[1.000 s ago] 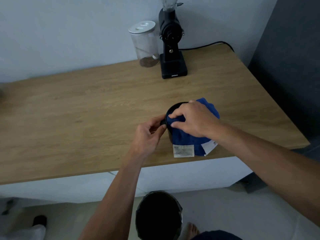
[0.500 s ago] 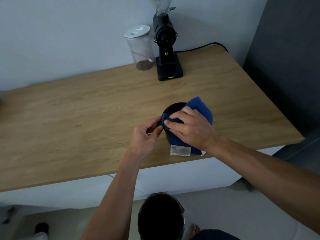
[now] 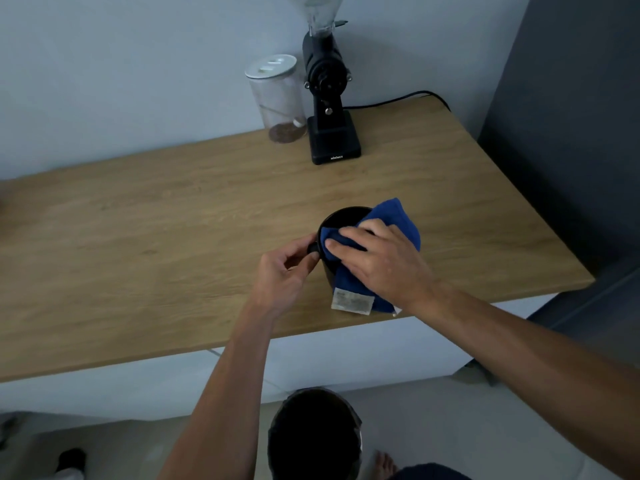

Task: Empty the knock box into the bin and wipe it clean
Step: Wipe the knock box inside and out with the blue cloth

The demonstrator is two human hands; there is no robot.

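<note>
Right now I see the knock box [image 3: 343, 218], a round black tub with a dark hollow, standing near the front edge of the wooden counter [image 3: 138, 237], my left hand [image 3: 282, 275] pinching a stub on its side while my right hand [image 3: 384, 265] lies flat, pressing a blue cloth [image 3: 401, 223] over its rim

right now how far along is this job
Emptying looks done: the knock box stands upright on the counter, not over the bin. In hand: the left hand grips its side while the right hand presses a blue cloth onto its rim. Left: finishing the wipe.
</note>
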